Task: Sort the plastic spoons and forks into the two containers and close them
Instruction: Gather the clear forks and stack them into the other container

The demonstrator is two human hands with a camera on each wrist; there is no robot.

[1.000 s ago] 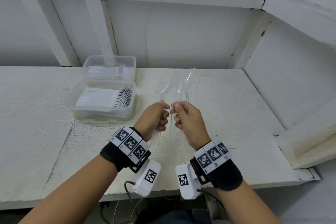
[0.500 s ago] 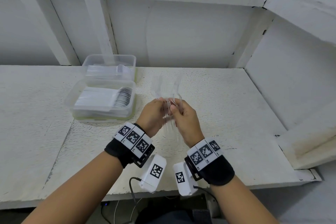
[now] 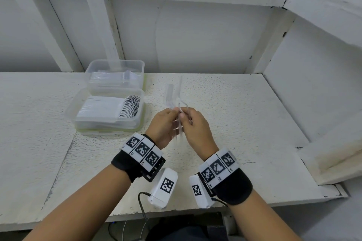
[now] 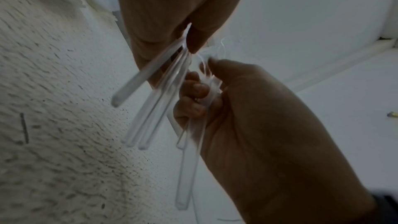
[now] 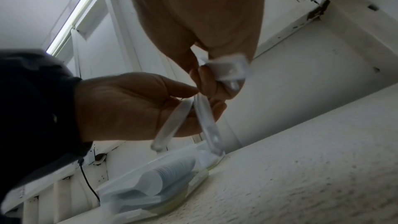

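Observation:
Both hands meet over the middle of the table, each gripping clear plastic cutlery (image 3: 173, 96) by the handles, heads pointing up and away. My left hand (image 3: 172, 111) pinches several handles (image 4: 150, 88) that fan out below its fingers. My right hand (image 3: 183, 115) curls round other handles (image 4: 186, 168). In the right wrist view, the right hand (image 5: 205, 68) holds a blurred utensil head (image 5: 228, 69) and the left hand (image 5: 199, 97) holds two handles (image 5: 207, 125). The pieces are too clear and blurred to tell spoons from forks. The near open container (image 3: 78, 101) holds stacked spoons. The far container (image 3: 92, 68) holds forks.
The two containers stand one behind the other at the left of the white table (image 3: 244, 123), near the back wall. A white ledge (image 3: 333, 154) runs along the right side. A cable (image 3: 142, 207) hangs off the front edge. No lids are visible.
The hands have drawn together, so the two upright bunches of cutlery, held apart a second ago, now overlap between the fingers and sit a little lower.

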